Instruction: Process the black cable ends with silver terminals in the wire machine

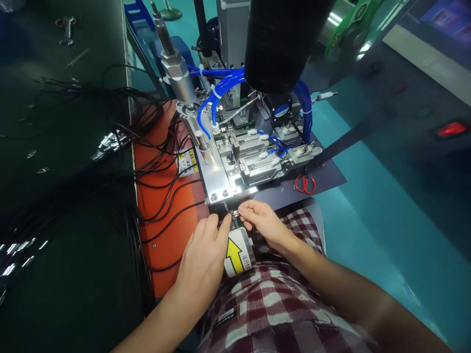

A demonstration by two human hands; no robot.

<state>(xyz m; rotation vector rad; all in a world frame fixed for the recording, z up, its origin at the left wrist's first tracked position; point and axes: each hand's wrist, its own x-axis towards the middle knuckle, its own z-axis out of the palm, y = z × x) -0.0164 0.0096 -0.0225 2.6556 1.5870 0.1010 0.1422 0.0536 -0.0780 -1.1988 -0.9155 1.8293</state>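
Pinching a small metal piece [235, 214] between fingers [244, 211] of the right hand [263, 220], near the machine [216, 180]; holding the left hand [204, 252] palm-down beside it; cannot tell its grip.

Single head-worn cam sits above the wearer's checked garment [272, 294], facing forward and steeply down, fairly near the left hand [203, 252] and right hand [265, 223], with machine [217, 179] just beyond, table [105, 32] frame-left, floor [355, 235] frame-right.
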